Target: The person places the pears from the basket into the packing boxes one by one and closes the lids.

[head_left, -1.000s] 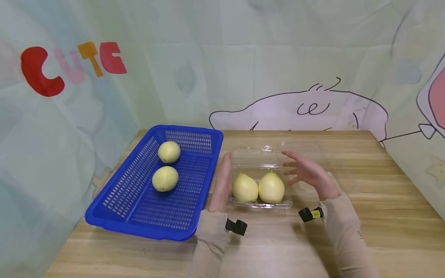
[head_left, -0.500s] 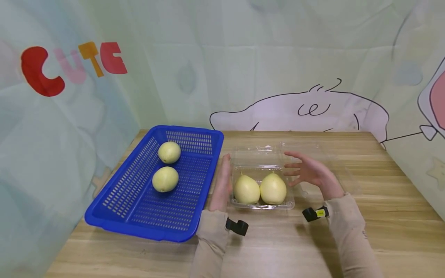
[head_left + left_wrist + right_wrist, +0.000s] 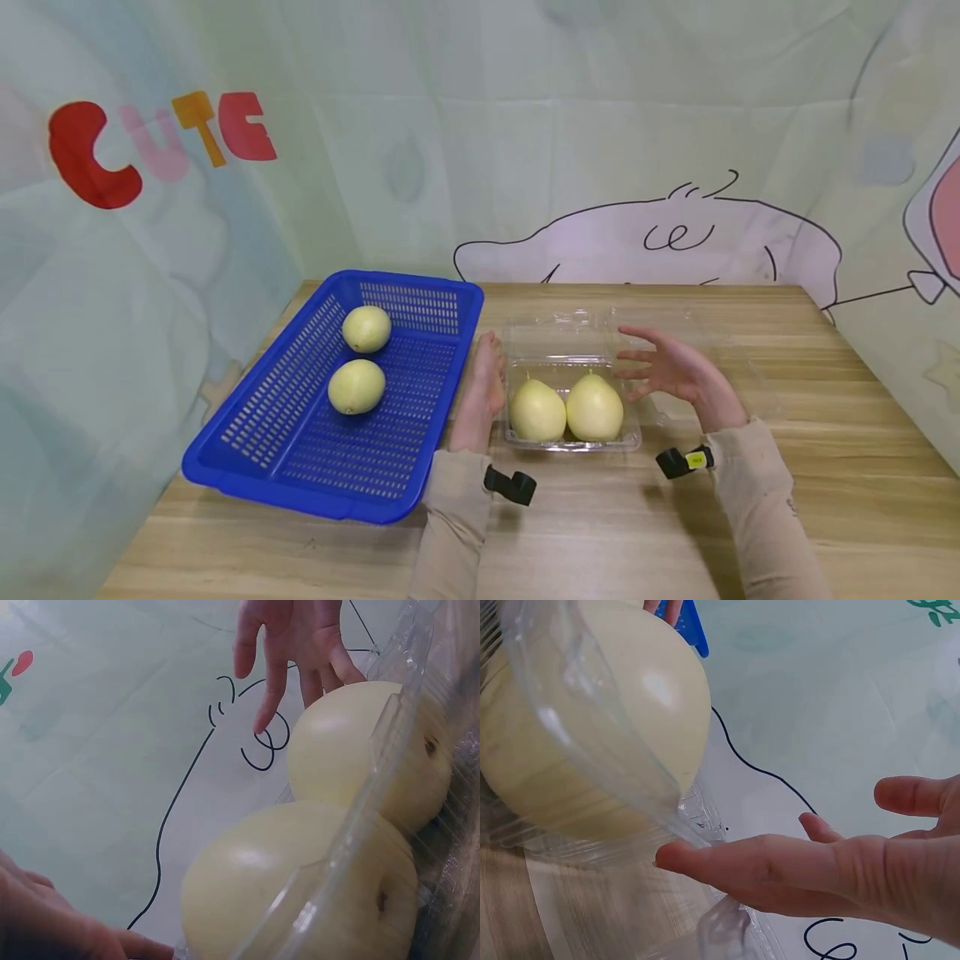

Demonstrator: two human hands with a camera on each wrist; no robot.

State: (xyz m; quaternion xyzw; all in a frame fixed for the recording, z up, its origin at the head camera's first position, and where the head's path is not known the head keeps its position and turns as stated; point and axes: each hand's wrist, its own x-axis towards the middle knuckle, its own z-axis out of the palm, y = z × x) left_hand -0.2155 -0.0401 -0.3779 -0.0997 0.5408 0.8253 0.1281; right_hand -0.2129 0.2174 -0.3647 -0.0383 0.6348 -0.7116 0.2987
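A clear plastic clamshell box [image 3: 573, 448] stands with its lid raised at the back. Side by side in it sit two pale yellow pears, the left pear [image 3: 537, 411] and the right pear [image 3: 595, 408], stems up. My left hand [image 3: 482, 392] is upright along the box's left side, its palm facing the box. At the opposite side is my right hand [image 3: 670, 367], fingers spread and extended toward the box. In the right wrist view, the right hand's fingertips are at the box's edge; whether they touch cannot be told. Neither hand grips anything.
On the left is a blue perforated basket [image 3: 442, 400] with two more pears, a rear one [image 3: 367, 329] and a front one [image 3: 357, 387]. More clear plastic [image 3: 738, 367] lies behind and beside my right hand. A printed cloth backdrop [image 3: 525, 150] hangs behind the wooden table [image 3: 585, 533].
The box and its pears have shifted slightly to the right. My right hand has moved right with them, while my left hand has turned a little at the box's left side.
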